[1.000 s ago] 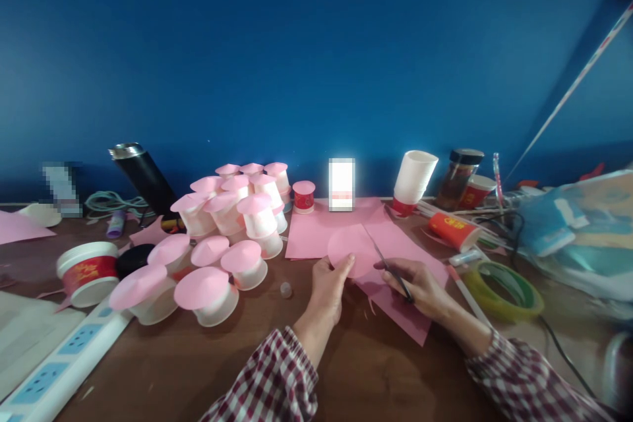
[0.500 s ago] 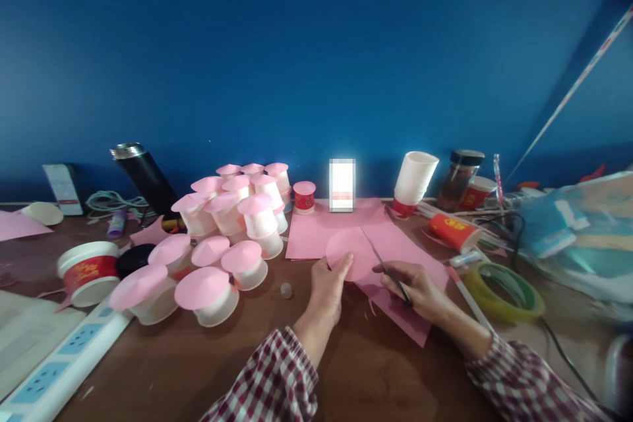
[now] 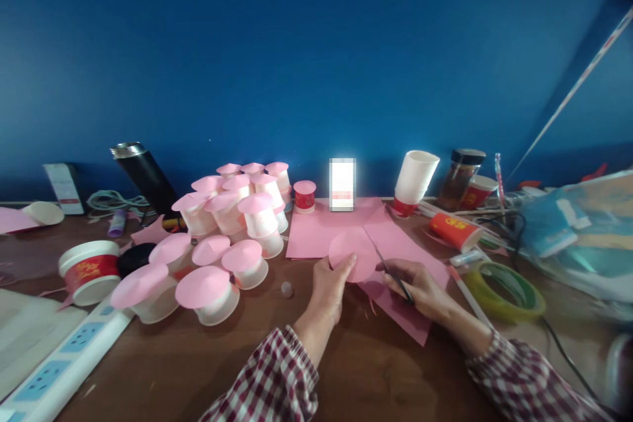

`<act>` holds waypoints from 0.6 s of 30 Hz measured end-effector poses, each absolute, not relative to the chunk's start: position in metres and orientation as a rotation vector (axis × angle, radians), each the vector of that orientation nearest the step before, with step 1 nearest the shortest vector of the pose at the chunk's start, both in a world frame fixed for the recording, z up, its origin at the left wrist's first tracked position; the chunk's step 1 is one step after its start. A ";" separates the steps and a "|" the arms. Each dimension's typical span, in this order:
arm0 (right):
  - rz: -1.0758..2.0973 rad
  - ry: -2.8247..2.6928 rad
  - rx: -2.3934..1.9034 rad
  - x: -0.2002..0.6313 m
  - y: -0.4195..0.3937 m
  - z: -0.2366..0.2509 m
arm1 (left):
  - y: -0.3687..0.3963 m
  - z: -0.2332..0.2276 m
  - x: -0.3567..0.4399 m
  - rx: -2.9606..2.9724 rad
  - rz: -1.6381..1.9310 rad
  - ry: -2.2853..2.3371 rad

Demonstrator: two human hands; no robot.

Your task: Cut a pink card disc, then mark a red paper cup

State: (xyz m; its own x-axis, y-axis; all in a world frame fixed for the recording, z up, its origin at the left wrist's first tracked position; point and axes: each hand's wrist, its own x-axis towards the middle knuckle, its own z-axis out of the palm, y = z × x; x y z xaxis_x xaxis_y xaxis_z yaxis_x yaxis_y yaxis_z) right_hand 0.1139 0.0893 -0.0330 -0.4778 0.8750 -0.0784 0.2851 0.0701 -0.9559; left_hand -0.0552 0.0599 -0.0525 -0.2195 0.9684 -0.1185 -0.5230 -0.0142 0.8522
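The left hand (image 3: 327,290) pinches the lower left edge of a pink paper disc (image 3: 354,254), held just above the pink sheets (image 3: 321,231). The right hand (image 3: 418,287) grips scissors (image 3: 390,267) (blades at the disc's right edge), closed around the handles.

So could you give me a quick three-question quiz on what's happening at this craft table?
1. True or false: the left hand holds a pink paper circle.
2. What does the right hand grip? A) tape roll B) scissors C) pen
3. What tops the white cups on the left of the table?

Key
1. True; its fingers pinch the circle's lower edge.
2. B, the scissors, their blades at the circle's right edge.
3. Pink paper discs.
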 end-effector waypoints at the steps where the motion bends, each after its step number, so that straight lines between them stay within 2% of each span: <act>1: 1.427 -1.820 -1.148 0.114 0.090 -0.033 | 0.060 -0.053 -0.055 0.631 1.551 0.984; 18: 1.347 -1.903 -1.159 0.117 0.092 -0.031 | 0.061 -0.053 -0.055 0.600 1.575 0.983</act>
